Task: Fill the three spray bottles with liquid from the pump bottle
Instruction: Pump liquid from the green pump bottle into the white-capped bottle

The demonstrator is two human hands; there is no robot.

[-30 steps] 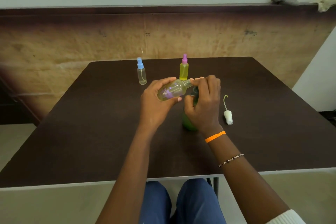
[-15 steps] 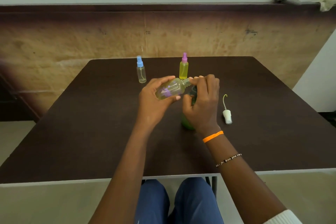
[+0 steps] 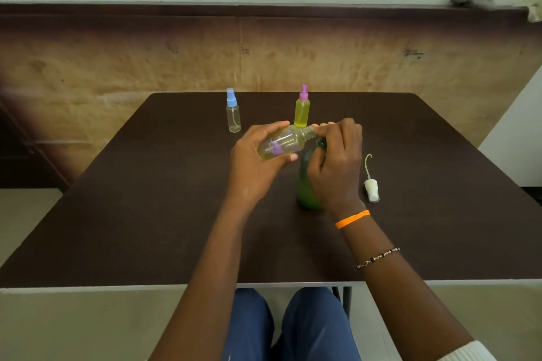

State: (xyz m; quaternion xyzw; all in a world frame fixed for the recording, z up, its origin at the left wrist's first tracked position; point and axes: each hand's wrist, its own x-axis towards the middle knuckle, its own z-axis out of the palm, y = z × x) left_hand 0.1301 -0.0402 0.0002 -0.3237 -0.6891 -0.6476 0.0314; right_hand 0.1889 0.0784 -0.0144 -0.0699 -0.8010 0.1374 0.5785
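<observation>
My left hand (image 3: 252, 164) grips a small clear spray bottle (image 3: 283, 144), uncapped and tilted on its side, with its threaded neck pointing right. Yellowish liquid shows inside it. My right hand (image 3: 337, 164) is curled over the top of the green pump bottle (image 3: 306, 184), which stands on the table; its pump head is hidden under my fingers, right at the small bottle's neck. A spray bottle with a blue cap (image 3: 233, 111) and little liquid stands at the back. A pink-capped one (image 3: 302, 107), filled yellow, stands beside it.
A white spray cap with its curved dip tube (image 3: 371, 184) lies on the dark brown table (image 3: 146, 214) right of my right hand. A brown panelled wall runs behind the table. My knees show below the near edge.
Both hands and the tilted bottle have stayed in nearly the same place. No clear movement shows beyond a small shift of the camera.
</observation>
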